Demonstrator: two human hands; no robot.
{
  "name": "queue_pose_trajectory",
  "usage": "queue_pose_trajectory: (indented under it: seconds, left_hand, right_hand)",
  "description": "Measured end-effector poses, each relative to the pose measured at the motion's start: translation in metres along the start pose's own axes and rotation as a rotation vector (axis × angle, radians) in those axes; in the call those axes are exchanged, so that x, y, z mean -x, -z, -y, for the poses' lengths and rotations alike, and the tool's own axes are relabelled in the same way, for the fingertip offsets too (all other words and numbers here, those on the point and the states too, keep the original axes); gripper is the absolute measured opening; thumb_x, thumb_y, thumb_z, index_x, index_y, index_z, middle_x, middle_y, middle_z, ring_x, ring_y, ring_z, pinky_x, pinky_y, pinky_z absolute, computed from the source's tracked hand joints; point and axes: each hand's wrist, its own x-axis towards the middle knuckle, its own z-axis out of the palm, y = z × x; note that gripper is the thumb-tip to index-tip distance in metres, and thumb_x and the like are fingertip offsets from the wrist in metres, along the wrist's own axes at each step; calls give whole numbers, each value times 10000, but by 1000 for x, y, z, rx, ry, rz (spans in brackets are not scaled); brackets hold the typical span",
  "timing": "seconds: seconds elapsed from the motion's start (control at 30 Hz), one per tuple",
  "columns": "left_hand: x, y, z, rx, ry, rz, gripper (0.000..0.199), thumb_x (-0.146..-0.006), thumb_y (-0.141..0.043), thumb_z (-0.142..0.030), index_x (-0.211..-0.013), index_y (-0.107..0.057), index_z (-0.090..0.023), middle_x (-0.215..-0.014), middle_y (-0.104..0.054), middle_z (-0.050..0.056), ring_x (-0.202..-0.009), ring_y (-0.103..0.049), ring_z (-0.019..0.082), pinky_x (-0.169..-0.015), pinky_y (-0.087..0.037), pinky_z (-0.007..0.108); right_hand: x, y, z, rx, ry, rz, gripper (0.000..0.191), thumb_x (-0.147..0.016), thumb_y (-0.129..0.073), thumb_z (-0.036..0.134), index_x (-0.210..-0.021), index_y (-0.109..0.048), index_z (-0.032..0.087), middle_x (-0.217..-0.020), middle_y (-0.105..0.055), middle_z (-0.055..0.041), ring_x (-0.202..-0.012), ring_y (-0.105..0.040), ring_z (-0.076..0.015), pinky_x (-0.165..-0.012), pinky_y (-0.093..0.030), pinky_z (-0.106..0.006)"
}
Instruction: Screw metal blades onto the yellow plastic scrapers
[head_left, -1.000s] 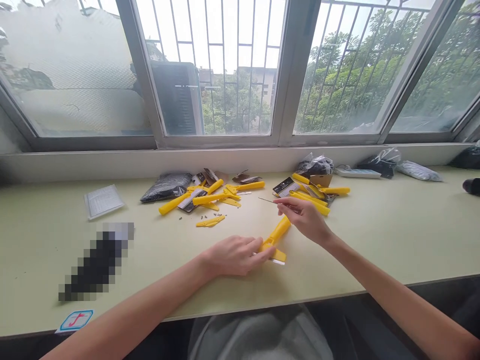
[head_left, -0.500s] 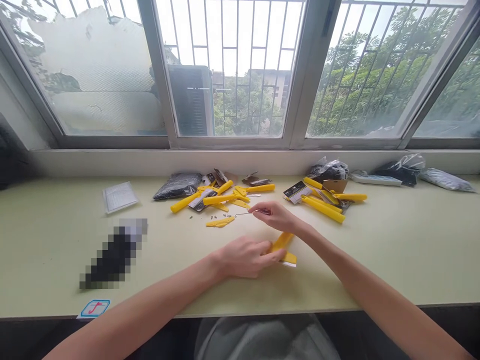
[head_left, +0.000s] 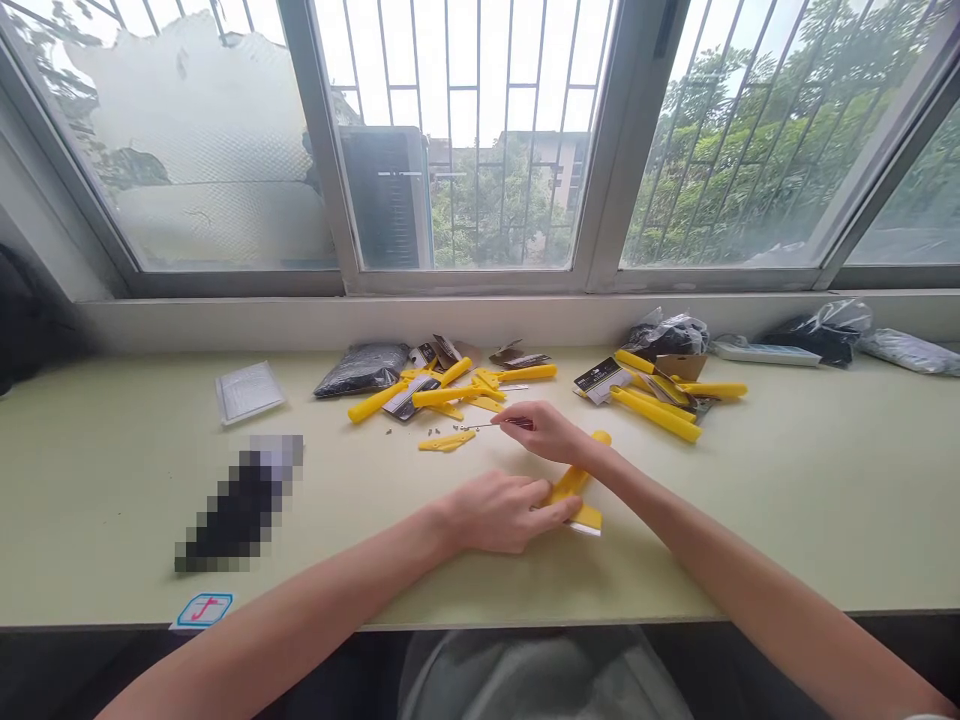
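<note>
My left hand (head_left: pixel 504 512) is closed on a yellow scraper (head_left: pixel 574 482), which lies on the table near the front edge, its white-edged blade end pointing to the lower right. My right hand (head_left: pixel 546 432) grips a thin screwdriver (head_left: pixel 517 424) with a dark red handle. The screwdriver's shaft points left, its tip beside several small screws (head_left: pixel 436 432). Just below the screws lies a loose yellow plate (head_left: pixel 447 442). Part of the scraper's handle passes behind my right wrist.
Several yellow scrapers (head_left: pixel 450 395) with card packaging lie behind my hands, and more scrapers (head_left: pixel 656 412) lie at the right. A dark plastic bag (head_left: pixel 361 370), a clear packet (head_left: pixel 250 393) and a blurred dark object (head_left: pixel 234 510) are on the left. Wrapped bags (head_left: pixel 664 335) line the windowsill.
The whole view has shifted slightly. My right hand has moved a little left relative to the scraper, whose handle end now shows. Both hands keep their grips.
</note>
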Motion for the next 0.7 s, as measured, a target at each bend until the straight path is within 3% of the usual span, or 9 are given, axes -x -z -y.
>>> queue_pose_trajectory:
  seconds: [0.27, 0.47, 0.57, 0.7]
  left_hand:
    - [-1, 0, 0, 42, 5, 1, 477, -947, -440, -166, -1423, -470, -145, -942, -687, 73, -751, -664, 176, -497, -394, 263]
    - [0, 0, 3, 156, 67, 14, 594, -865, -492, -145, -1458, -474, -130, -952, -702, 89, -737, -651, 182, -561, -443, 252]
    - [1, -4, 5, 391, 175, -140, 564, -867, -478, -116, -1426, -542, -133, -934, -717, 75, -728, -637, 158, -622, -473, 237]
    - [-1, -9, 9, 821, 461, -389, 406, -943, -497, -203, -1309, -673, -197, -867, -716, 31, -718, -630, 126, -719, -536, 232]
  right_hand:
    - [-1, -4, -1, -8, 34, 4, 297, -947, -543, 296, -1051, -787, 162, -950, -780, -94, -810, -670, -206, -702, -511, -304]
    - [5, 7, 3, -132, -9, -116, 317, -931, -581, 405, -1017, -783, 177, -928, -757, -82, -790, -648, -190, -701, -520, -309]
    - [12, 27, 6, -243, -91, -203, 364, -881, -651, 478, -1023, -779, 168, -773, -700, -52, -634, -565, -148, -592, -473, -288]
    - [32, 68, 13, -392, -131, -401, 373, -846, -722, 484, -1025, -778, 162, -697, -616, -21, -578, -472, -114, -554, -408, -274]
